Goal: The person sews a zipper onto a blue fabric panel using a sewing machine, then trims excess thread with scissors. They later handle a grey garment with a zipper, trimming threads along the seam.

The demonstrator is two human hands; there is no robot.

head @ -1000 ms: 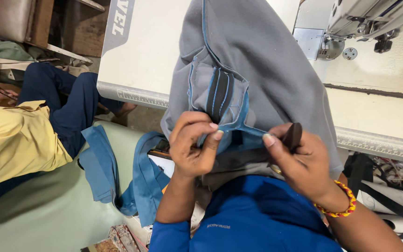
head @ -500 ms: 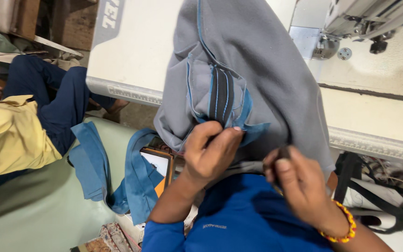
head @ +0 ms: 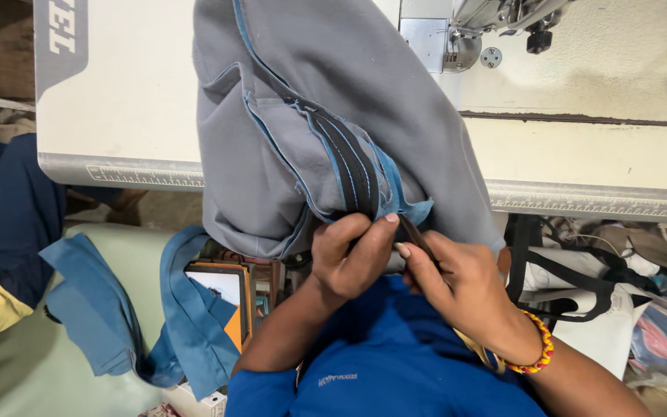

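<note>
Both my hands pinch closed at the grey bag's [head: 333,100] near hem: left hand [head: 347,259] on fabric, right hand [head: 457,282] on black strap [head: 414,235]; bag runs away over the sewing table [head: 580,162].

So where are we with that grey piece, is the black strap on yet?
Blue seams and black strips already run down the grey fabric piece, so some stitching looks done. In hand: the left hand and right hand pinch a black strap at the piece's lower edge. Left: that edge sits away from the sewing machine, so this part is seemingly not yet sewn.
</note>
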